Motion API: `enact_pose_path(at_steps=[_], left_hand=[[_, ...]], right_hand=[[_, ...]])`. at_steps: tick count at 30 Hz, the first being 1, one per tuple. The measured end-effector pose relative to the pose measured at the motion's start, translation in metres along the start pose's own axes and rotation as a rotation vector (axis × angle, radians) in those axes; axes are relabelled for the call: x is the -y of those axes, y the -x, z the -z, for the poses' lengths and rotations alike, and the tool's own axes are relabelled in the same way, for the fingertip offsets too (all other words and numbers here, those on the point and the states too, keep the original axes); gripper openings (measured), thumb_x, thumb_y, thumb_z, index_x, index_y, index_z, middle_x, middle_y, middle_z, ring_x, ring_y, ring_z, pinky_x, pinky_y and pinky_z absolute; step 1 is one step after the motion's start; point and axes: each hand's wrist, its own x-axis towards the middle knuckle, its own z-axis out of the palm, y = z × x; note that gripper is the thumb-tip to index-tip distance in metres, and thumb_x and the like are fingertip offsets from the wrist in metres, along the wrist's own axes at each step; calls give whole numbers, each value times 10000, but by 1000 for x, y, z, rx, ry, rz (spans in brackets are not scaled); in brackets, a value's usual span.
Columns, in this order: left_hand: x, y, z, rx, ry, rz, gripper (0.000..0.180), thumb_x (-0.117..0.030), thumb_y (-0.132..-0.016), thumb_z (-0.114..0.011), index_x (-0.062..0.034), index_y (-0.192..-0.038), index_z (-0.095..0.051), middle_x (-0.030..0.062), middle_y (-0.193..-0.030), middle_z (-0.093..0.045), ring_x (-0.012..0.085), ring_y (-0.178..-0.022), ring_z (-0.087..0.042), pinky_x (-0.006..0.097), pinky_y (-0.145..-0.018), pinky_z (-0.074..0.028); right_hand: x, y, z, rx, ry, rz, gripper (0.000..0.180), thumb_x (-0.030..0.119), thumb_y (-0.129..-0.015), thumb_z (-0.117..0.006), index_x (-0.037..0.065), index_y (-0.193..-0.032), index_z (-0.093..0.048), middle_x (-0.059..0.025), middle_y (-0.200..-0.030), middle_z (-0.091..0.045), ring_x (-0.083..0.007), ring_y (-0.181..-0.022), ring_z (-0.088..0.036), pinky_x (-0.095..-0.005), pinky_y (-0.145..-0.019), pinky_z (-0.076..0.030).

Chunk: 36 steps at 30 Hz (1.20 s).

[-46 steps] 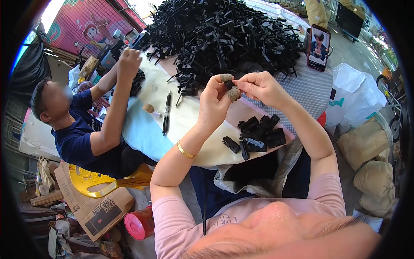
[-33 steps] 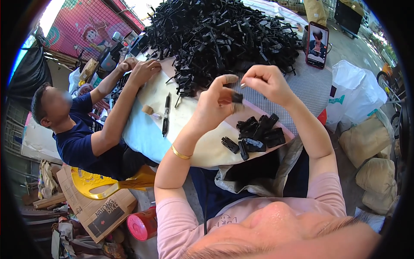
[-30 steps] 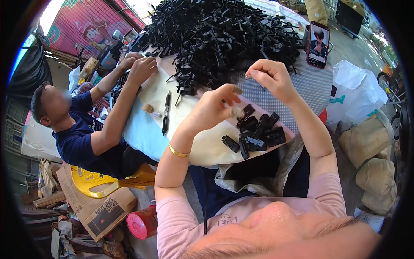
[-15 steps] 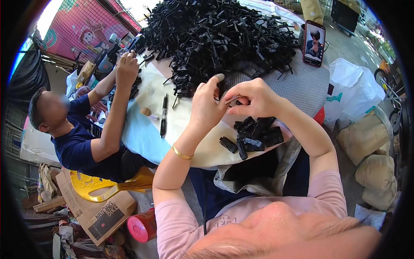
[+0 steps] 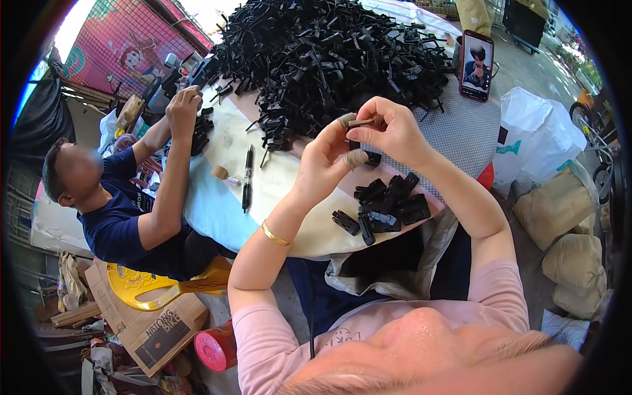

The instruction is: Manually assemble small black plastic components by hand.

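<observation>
Above the table's near side, my left hand (image 5: 321,161) has worn finger covers on its thumb and index finger. A small black plastic part (image 5: 354,143) is pinched upright between those two fingertips, partly hidden. My right hand (image 5: 397,133) closes on a thin, flat brownish strip (image 5: 362,123), its tip beside the left index finger. I cannot tell whether the strip is a blade. Just below my hands lies a small group of black plastic parts (image 5: 382,220). Beyond them rises a large heap of similar black parts (image 5: 329,59).
A phone (image 5: 476,66) stands upright at the table's right. A black pen (image 5: 247,178) lies left of my hands. At the left, a co-worker (image 5: 141,197) sits with raised hands. An open sack (image 5: 428,266) hangs at the near edge. White plastic bags (image 5: 536,135) stand right.
My right hand has moved up and slightly right with the strip. My left hand has turned, and its thumb now shows below the black part. The co-worker's hands have lowered slightly.
</observation>
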Motion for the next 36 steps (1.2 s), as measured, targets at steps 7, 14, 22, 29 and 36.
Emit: enact_pose_path(at_steps=[7,14,22,29,36], left_hand=[[3,1,-3,-166,-202,-83,337,58,-823,-486,17,-1117,-326,123,-958,-549,135,-770,-571,239,-696,-473],[6,2,0,-205,-270,-74,210,4,-857,-494,-7,-1042,-394,74,-896,-554,128,-763,-567,228,-673,-445],[7,6,4,-278,-606,-275,154,-2,-814,-578,8,-935,-483,64,-834,-586,105,-735,-566,217,-661,-458],[3,-1,-6,-295,-339,-249,193,-19,-836,-545,-3,-1002,-448,101,-951,-595,138,-787,-573,241,-687,-464],[-8,-4,17,-238,562,51,223,-140,-918,-422,-33,-1114,-422,147,-1067,-537,271,-1022,-546,358,-848,-479]], right_hand=[[0,0,3,29,-94,-68,143,129,-830,-561,-10,-812,-587,-8,-651,-561,-46,-587,-469,-193,-520,-383],[4,2,-3,80,59,-17,128,103,-833,-558,-18,-832,-600,-2,-629,-551,-51,-571,-458,-199,-512,-381],[6,4,-5,175,-182,-195,148,111,-850,-541,-21,-819,-599,21,-590,-499,-34,-530,-411,-185,-471,-335],[2,0,-5,82,-172,-62,133,111,-841,-568,-21,-849,-582,26,-637,-523,-29,-553,-432,-174,-496,-356],[6,3,0,75,170,263,179,75,-723,-692,9,-853,-589,-48,-683,-597,-42,-586,-508,-177,-529,-409]])
